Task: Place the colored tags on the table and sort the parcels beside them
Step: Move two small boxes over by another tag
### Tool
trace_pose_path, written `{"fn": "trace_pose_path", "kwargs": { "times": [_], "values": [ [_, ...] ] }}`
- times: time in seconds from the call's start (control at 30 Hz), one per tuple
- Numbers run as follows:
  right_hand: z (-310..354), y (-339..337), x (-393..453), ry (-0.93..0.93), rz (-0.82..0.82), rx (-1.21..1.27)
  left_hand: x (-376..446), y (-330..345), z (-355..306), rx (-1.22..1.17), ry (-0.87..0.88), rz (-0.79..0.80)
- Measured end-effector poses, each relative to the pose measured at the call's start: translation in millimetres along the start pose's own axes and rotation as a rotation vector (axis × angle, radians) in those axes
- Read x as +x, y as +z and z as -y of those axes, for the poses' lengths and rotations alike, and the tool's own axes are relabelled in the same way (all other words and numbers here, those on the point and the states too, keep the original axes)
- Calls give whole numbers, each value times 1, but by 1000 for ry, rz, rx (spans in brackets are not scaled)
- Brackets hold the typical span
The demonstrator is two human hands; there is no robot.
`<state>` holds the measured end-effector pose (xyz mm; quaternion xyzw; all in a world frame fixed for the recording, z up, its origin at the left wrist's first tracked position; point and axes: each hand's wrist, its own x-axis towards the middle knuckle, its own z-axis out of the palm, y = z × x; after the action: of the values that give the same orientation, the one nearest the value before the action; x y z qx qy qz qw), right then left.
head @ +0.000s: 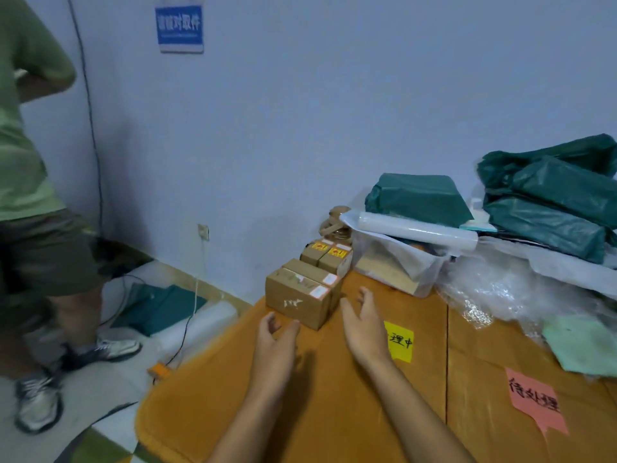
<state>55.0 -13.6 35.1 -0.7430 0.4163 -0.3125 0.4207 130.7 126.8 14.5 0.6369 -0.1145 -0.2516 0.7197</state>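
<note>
Near the far left corner of the brown felt-covered table (300,412), four small brown cardboard parcels (302,295) stand in a tight row, probably grouped as one sorted lot. Both the left hand (273,339) and the right hand (364,325) hover empty, fingers loosely spread, flanking the nearest box. A yellow paper tag (400,342) and a pink paper tag (536,401) lie flat to the right, marking zones.

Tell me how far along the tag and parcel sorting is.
Done: yellow tag and pink tag lie on the table; four cardboard boxes sit lined up left of the yellow tag. In hand: nothing; left hand and right hand are empty. Left: green mailer bags remain piled.
</note>
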Motion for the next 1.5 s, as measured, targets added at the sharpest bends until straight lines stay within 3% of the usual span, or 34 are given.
{"fn": "trace_pose_path", "kwargs": {
  "times": [0.27, 0.43, 0.57, 0.7, 0.8, 0.93, 1.07, 1.3, 1.5],
  "values": [
    [-11, 44, 102, 30, 95, -26, 74, 57, -9, 37, 29, -108],
    [-16, 40, 77, 76, 173, 93, 76, 45, 2, 99, 51, -151],
    [1, 19, 9, 82, 227, 232, 27, 27, 4, 115, 117, -146],
    [8, -30, -74, -50, 53, 306, -51, 28, -11, 84, 220, -70],
    [-10, -88, -135, -66, -148, 354, -114, 52, -7, 55, 268, 108],
    [-57, -158, -194, 70, -374, 426, -175, 94, 33, 74, 170, 377],
    [-89, -205, -239, 219, -490, 460, -221, 120, 58, 105, 64, 551],
    [-112, -232, -269, 239, -584, 398, -255, 133, 72, 143, 36, 592],
    [-117, -222, -266, 226, -562, 367, -255, 141, 71, 168, 52, 581]
  ]
}}
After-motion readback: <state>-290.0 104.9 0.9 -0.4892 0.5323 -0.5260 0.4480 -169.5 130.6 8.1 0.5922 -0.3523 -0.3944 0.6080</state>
